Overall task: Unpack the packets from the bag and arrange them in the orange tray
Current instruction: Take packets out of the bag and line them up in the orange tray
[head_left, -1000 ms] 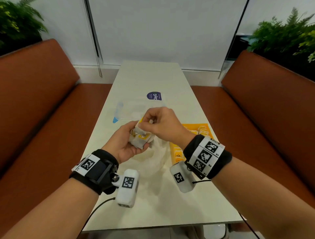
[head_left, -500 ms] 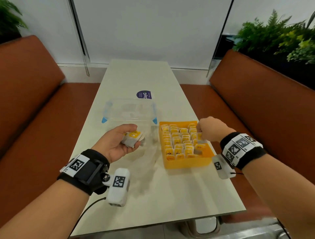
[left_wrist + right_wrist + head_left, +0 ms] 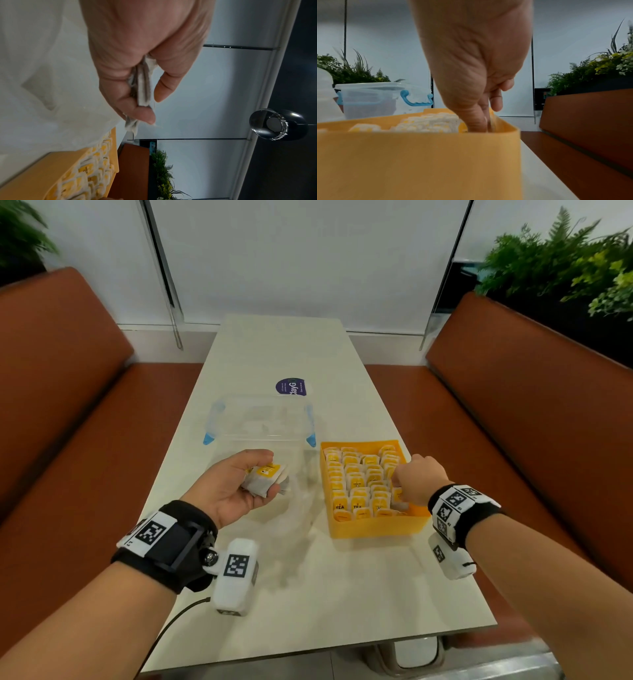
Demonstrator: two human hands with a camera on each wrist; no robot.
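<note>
Several packets (image 3: pixel 265 479) sit stacked in the left hand (image 3: pixel 233 486), palm up at about 9 o'clock from the orange tray (image 3: pixel 376 523); the fingers curl under the stack and the thumb arches over it, so the hand is clasped around them. In the left wrist view the stack's edges (image 3: pixel 143 86) show pressed between the fingers and the thumb. They are small white paper squares, the top one with a yellow label. Under that hand a crumpled clear plastic bag (image 3: pixel 294 508) lies on the pale table (image 3: pixel 308 611). At 3 o'clock from it, the right hand (image 3: pixel 416 482) reaches down into the tray's near right corner, knuckles up; the right wrist view shows the thumb and fingers (image 3: pixel 476 121) drawn together and dipped behind the tray wall, but whether they pinch a packet cannot be told. Rows of upright white-and-yellow packets (image 3: pixel 356 474), some marked TEA, fill most of the tray. At 11 o'clock beyond it stands a clear container with blue clips (image 3: pixel 262 419).
</note>
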